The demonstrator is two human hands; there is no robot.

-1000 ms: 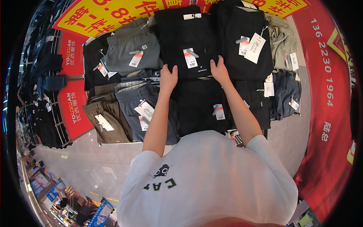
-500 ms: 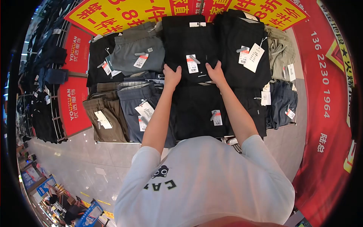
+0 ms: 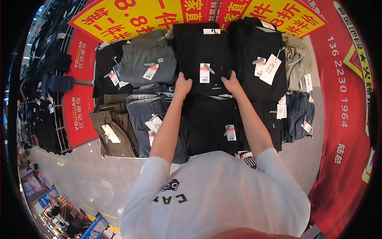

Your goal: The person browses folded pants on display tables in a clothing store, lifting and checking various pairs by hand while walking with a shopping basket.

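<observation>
A folded pair of black trousers [image 3: 195, 51] lies in the back row of a display, with a red-and-white price tag [image 3: 204, 73] and a grey security tag on top. My left hand [image 3: 183, 87] grips its near left edge, thumb uppermost and the other fingers mostly hidden. On the opposite edge, my right hand [image 3: 232, 85] holds the same trousers in a similar way. Just in front, between my forearms, rests another folded black pair [image 3: 209, 123]. Grey trousers [image 3: 147, 55] are left of my left hand, and more black trousers [image 3: 248, 47] lie right of my right hand.
Brown trousers [image 3: 113, 129] and dark blue trousers [image 3: 149, 111] fill the front left. Navy trousers [image 3: 298, 115] and khaki ones [image 3: 296, 59] lie at the right. A yellow-and-red sign [image 3: 131, 20] stands behind. Clothes racks [image 3: 43, 107] are left; a red banner [image 3: 338, 131] hangs right.
The display and both hands sit slightly lower in the picture, as the camera view has shifted. Both hands stay at the near edges of the same black trousers.
</observation>
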